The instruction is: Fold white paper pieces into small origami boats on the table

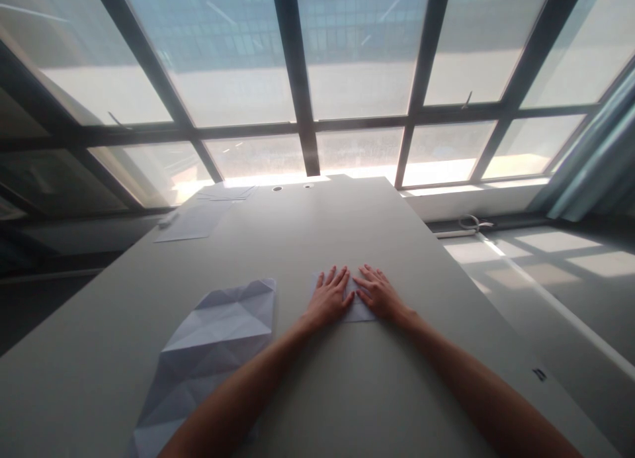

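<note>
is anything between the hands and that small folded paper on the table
Nothing visible: the left hand and right hand rest flat on the small folded white paper. The large creased white paper sheet lies apart, to its left.

Reaches forward with both bare arms, forearms entering from the lower edge and converging toward the middle. Holds the left grip [328,300] flat and palm down, fingers spread a little and pointing ahead, thumb angled inward. Holds the right grip [380,294] the same way, palm down, fingers splayed and pointing ahead and slightly left. Sets the two side by side, thumbs and forefingers nearly touching. Carries the wrists straight and low, in line with the forearms. Leaves both uncurled, spread open.
</note>
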`<state>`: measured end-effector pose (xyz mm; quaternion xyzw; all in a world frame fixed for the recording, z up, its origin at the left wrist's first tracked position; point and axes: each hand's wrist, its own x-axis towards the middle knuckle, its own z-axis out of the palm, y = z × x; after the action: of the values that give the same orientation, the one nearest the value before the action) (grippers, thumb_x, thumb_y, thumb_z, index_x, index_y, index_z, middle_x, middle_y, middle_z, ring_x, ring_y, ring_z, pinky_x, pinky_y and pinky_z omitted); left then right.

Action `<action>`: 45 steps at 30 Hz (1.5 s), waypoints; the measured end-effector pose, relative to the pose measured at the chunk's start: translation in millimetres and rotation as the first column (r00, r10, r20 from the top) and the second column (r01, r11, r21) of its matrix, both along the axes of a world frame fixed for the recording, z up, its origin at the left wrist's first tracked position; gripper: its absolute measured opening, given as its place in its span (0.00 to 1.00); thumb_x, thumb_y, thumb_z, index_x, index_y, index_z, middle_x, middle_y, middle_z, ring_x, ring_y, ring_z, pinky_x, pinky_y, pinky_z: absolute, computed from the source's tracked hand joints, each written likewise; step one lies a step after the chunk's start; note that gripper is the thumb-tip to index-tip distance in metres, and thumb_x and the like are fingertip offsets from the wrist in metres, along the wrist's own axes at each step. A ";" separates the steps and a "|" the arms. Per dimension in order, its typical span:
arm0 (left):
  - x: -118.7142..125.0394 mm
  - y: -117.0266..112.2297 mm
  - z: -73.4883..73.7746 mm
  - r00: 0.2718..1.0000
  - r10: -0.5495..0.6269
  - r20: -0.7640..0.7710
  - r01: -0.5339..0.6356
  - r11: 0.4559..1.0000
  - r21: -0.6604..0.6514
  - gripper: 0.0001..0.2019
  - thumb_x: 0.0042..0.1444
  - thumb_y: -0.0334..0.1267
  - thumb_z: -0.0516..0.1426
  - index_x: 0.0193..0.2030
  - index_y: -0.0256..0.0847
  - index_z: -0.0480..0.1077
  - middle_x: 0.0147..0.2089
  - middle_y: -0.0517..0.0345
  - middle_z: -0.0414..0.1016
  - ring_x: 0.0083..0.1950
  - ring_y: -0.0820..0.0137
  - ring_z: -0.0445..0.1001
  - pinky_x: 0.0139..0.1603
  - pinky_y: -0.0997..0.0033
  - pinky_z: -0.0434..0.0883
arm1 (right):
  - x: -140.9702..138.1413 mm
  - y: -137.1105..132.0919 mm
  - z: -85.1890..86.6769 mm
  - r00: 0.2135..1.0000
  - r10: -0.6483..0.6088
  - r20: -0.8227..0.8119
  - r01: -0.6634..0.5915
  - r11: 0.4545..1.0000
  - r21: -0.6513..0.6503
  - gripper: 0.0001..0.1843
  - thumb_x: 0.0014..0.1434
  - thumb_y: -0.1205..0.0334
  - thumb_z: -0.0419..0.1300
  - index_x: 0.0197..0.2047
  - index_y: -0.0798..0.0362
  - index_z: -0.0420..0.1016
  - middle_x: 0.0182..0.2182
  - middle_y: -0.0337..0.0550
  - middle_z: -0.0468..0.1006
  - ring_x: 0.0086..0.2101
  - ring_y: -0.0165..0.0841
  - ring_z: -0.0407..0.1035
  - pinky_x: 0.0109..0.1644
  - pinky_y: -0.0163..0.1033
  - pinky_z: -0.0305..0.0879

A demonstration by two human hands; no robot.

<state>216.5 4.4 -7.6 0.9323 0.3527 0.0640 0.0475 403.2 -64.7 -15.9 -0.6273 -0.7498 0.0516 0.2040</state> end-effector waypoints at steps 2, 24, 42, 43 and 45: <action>-0.1 0.0 0.0 1.000 -0.001 0.004 0.001 1.000 0.001 0.32 0.67 0.54 0.42 0.73 0.42 0.46 0.75 0.57 0.45 0.75 0.57 0.39 0.71 0.45 0.44 | 0.1 0.1 -0.2 1.000 -0.001 0.002 0.001 1.000 0.002 0.24 0.66 0.58 0.54 0.64 0.51 0.66 0.67 0.54 0.58 0.67 0.43 0.48 0.69 0.53 0.43; 0.9 0.3 -0.2 1.000 0.010 -0.003 -0.010 1.000 0.000 0.31 0.67 0.53 0.43 0.73 0.43 0.47 0.74 0.57 0.46 0.75 0.57 0.39 0.71 0.45 0.43 | -0.8 -0.5 3.6 1.000 -0.002 -0.007 0.002 1.000 -0.018 0.24 0.66 0.57 0.53 0.64 0.51 0.66 0.67 0.55 0.58 0.67 0.43 0.48 0.69 0.52 0.43; 1.0 -0.4 0.2 1.000 0.011 0.012 -0.010 1.000 -0.010 0.31 0.67 0.53 0.43 0.73 0.43 0.47 0.74 0.56 0.46 0.75 0.57 0.39 0.71 0.46 0.43 | -2.2 -1.3 5.1 1.000 -0.021 -0.003 0.021 0.999 -0.035 0.24 0.66 0.58 0.53 0.64 0.49 0.66 0.67 0.52 0.58 0.67 0.42 0.48 0.69 0.54 0.41; 1.0 -0.4 0.3 1.000 0.011 0.012 -0.011 1.000 -0.010 0.31 0.67 0.52 0.43 0.73 0.43 0.47 0.74 0.56 0.46 0.75 0.57 0.39 0.71 0.46 0.43 | -2.2 -1.5 5.5 1.000 -0.020 -0.003 0.020 0.999 -0.034 0.24 0.66 0.57 0.53 0.64 0.49 0.66 0.67 0.52 0.58 0.67 0.42 0.48 0.69 0.53 0.41; 1.1 -0.5 0.5 1.000 0.013 0.012 -0.013 1.000 -0.013 0.31 0.67 0.52 0.43 0.73 0.43 0.48 0.74 0.56 0.46 0.75 0.57 0.39 0.71 0.46 0.43 | -2.3 -1.8 6.1 1.000 -0.019 -0.003 0.019 0.999 -0.032 0.24 0.66 0.57 0.53 0.64 0.50 0.66 0.67 0.53 0.58 0.67 0.42 0.48 0.69 0.53 0.41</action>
<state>217.6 3.9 -7.1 0.9293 0.3590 0.0676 0.0552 400.9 -66.5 -9.8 -0.6376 -0.7425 0.0625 0.1957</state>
